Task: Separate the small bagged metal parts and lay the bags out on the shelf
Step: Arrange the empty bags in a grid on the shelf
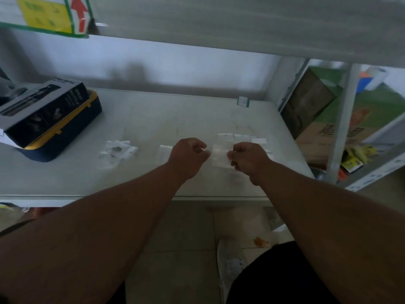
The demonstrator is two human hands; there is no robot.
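Both hands hold one clear bag (219, 155) above the shelf (153, 119): the left hand (188, 157) has its grip pinched on the bag's 9 o'clock edge, the right hand (247, 160) on its 3 o'clock edge. Its contents are too blurred to read. More bags (117, 150) lie toward 9 o'clock, others (242, 137) partly hidden behind the right hand.

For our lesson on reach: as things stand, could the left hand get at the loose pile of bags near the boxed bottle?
Probably yes: the pile of bags lies on open shelf left of the left hand, nothing between, though it first must release the clear bag.
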